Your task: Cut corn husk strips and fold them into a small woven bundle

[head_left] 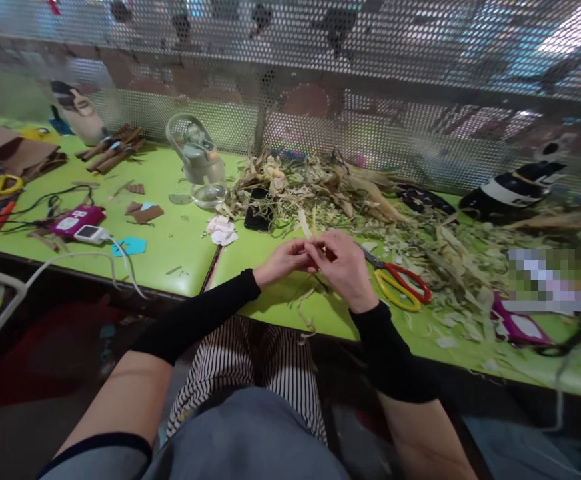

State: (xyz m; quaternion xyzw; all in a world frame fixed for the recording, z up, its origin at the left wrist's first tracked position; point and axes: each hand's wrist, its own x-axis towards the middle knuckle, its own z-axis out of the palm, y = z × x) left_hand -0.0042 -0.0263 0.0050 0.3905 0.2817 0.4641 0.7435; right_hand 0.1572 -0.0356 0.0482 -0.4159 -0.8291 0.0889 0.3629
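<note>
My left hand [286,260] and my right hand [341,263] meet over the front of the green table, with fingers closed in a pinch. Between them they hold a pale strip of dried corn husk [304,223], its end standing up above the fingers. Thin husk shreds [306,315] hang below the hands by the table edge. Just right of my right hand lies a pair of scissors [403,285] with one red and one yellow handle. Behind the hands spreads a heap of dried husks [315,177]. A black phone [259,210] lies at its left side.
A water bottle [203,163] and crumpled tissue [221,230] stand left of the heap. Further left are a purple power bank [78,220] with cables and rolled brown sticks [113,150]. A dark bottle [510,190] lies at right. A perforated metal screen [320,100] closes the back.
</note>
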